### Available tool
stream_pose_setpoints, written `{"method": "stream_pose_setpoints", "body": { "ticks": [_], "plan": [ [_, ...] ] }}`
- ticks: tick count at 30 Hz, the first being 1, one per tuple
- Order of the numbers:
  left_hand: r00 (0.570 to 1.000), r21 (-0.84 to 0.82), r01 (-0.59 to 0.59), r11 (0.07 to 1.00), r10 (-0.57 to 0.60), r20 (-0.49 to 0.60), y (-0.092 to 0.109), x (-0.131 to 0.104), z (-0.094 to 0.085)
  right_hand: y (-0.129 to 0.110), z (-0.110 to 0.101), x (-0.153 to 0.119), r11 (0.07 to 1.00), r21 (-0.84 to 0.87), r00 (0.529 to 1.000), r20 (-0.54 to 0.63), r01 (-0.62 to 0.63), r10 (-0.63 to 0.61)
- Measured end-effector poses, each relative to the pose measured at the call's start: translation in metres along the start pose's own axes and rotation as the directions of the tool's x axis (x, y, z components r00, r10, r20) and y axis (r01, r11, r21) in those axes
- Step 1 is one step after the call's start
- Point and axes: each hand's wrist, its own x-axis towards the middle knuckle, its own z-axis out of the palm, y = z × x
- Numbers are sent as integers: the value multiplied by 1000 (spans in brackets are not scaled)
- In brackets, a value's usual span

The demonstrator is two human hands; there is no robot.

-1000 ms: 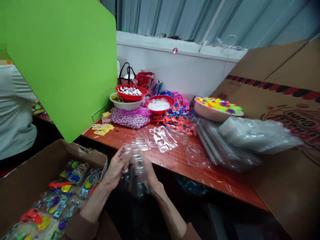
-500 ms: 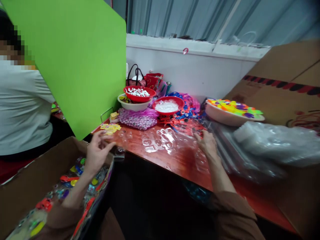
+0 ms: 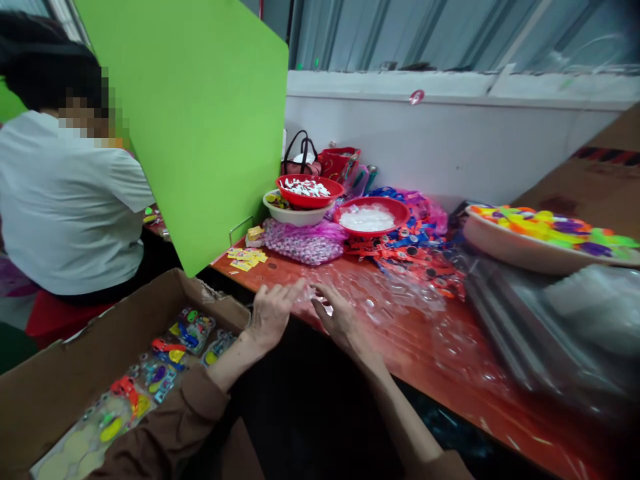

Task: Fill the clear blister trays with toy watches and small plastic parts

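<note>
My left hand (image 3: 274, 310) and my right hand (image 3: 340, 317) are close together over the table's front edge. Between their fingers is a clear plastic tray (image 3: 323, 301), partly hidden and blurred; both hands appear closed on it. More clear plastic trays (image 3: 377, 297) lie on the red table (image 3: 360, 333) just beyond and to the right. Yellow cards (image 3: 246, 258) lie past my left hand. Below my left forearm, a cardboard box (image 3: 107, 320) holds packed clear trays with colourful pieces.
Red bowls (image 3: 371, 233) with white pieces stand near a purple bag of beads (image 3: 305, 243). Orange and blue straps lie behind the trays. A bowl of bright pieces (image 3: 530, 252) and plastic stacks are at right. A green partition (image 3: 200, 120) separates a seated person (image 3: 75, 200).
The view has turned left. My hands have come together from wide apart, my right hand leaving the trays at the right and meeting my left hand at the table edge.
</note>
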Motion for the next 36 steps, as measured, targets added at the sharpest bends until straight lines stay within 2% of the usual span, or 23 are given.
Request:
{"method": "stream_pose_setpoints", "body": {
  "ticks": [2,5,8,10,12,13,15,16,17,19,21,23,26,30,33,36],
  "plan": [
    [1000,35,21,999,-21,-7,-9,5,-7,-2,5,13,1000,24,1000,-22,1,-1],
    [1000,-18,-9,1000,10,18,-19,3,-8,3,11,26,996,-21,995,-49,84,-85],
    [1000,-129,-23,991,25,16,-27,-19,-7,11,20,23,985,-72,984,-76,155,-161],
    [999,-219,-23,975,16,-33,-34,-40,-11,16,23,14,981,-94,979,-94,171,-180],
    [985,-322,7,947,-62,-160,-43,-60,-20,19,24,5,977,-106,976,-99,183,-193],
    [963,-375,44,926,-139,-230,-49,-68,-25,19,23,2,976,-106,974,-106,191,-202],
    [876,-501,176,848,-367,-313,-61,-79,-37,20,22,-3,972,-95,966,-124,217,-228],
    [816,-582,260,770,-498,-294,-67,-81,-43,20,21,-5,969,-86,962,-126,231,-241],
    [756,-676,334,657,-615,-224,-71,-83,-47,20,22,-6,967,-78,961,-119,242,-250],
    [666,-839,426,339,-745,37,-77,-83,-55,19,23,-7,965,-65,961,-92,255,-261],
    [651,-892,451,39,-698,298,-76,-82,-60,16,27,-9,963,-53,962,-66,263,-266],
    [671,-883,451,-130,-602,432,-71,-83,-62,12,29,-10,960,-42,960,-45,276,-278],
    [687,-858,469,-210,-523,504,-68,-85,-64,8,31,-11,954,-17,954,0,300,-300],
    [685,-815,559,-153,-469,558,-73,-91,-68,9,27,-10,929,-10,928,50,370,-369],
    [648,-795,587,-153,-499,575,-73,-92,-66,17,20,-5,925,-58,925,75,377,-372],
    [621,-842,503,-193,-597,508,-69,-83,-54,32,6,-1,955,-154,966,-3,255,-258]
  ]
}}
